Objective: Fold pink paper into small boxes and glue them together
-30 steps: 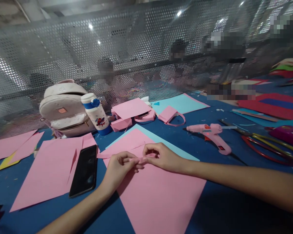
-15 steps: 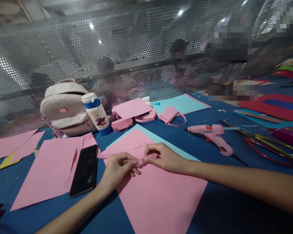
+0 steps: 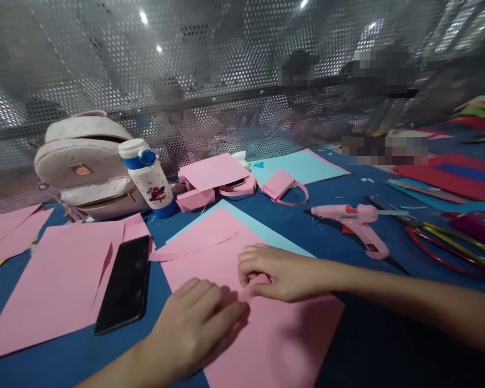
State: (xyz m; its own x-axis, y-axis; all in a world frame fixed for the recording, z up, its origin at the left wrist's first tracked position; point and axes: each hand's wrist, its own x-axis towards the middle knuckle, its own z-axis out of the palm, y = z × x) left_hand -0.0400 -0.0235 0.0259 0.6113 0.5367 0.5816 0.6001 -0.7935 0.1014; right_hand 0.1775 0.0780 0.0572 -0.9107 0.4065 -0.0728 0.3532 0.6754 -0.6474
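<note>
Over a large pink paper sheet [image 3: 278,334], both my hands work on a small pink paper strip [image 3: 262,279]. My right hand [image 3: 281,272] is closed on it, with the strip looping out between thumb and curled fingers. At the strip's other end, my left hand [image 3: 200,323] is pinched, thumb and fingers pressed together low over the sheet. A longer pink strip [image 3: 194,248] lies loose on the upper part of the sheet. Beneath the sheet a light blue paper [image 3: 270,234] sticks out along the upper edges.
A black phone [image 3: 123,285] lies on pink paper [image 3: 60,269] at left. Behind stand a white backpack [image 3: 84,161], a bottle [image 3: 149,180] and small pink paper bags [image 3: 281,186]. A pink glue gun [image 3: 353,221] and scissors [image 3: 440,242] lie right, before a perforated metal screen [image 3: 226,70].
Both hands have moved nearer to me with the small strip, my left hand the most. The longer strip on the sheet is now uncovered. The view has shifted slightly.
</note>
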